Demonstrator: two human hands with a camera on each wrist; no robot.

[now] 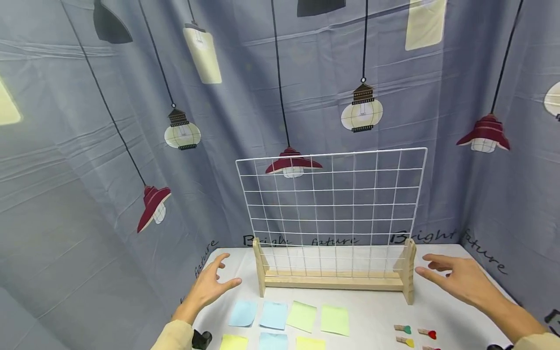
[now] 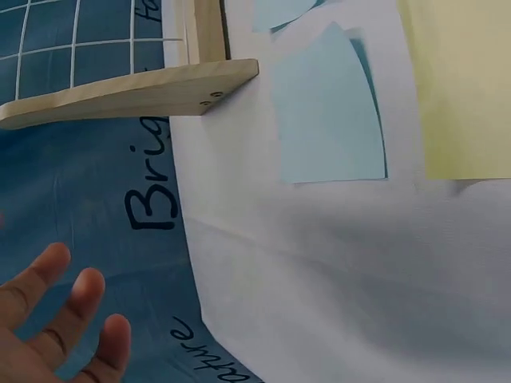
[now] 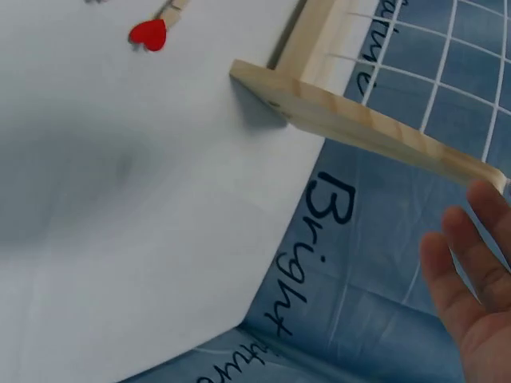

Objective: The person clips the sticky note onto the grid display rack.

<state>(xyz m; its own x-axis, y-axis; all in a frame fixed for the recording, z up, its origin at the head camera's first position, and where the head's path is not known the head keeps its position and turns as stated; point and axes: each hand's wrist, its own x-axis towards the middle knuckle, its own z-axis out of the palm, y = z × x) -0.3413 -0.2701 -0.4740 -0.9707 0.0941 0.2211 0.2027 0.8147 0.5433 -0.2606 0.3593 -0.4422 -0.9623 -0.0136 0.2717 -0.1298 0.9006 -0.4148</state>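
The white wire grid [image 1: 333, 204] already stands upright in its wooden stand [image 1: 332, 283] on the counter [image 1: 372, 316], with nothing fastened to it yet; the sticky notes [image 1: 274, 316] and heart-trimmed clothespins [image 1: 423, 332] lie in front, apparently unused. The left hand [image 1: 210, 286] and right hand [image 1: 465, 279] are empty, thumbs held wide of relaxed fingers, one near each end of the stand.

We read "Bright fature" [image 1: 434, 236] in black script, repeated low along the blue-grey curtain [image 1: 210, 189]. The right wrist view shows us "Bright" whole, the left only "Brig".
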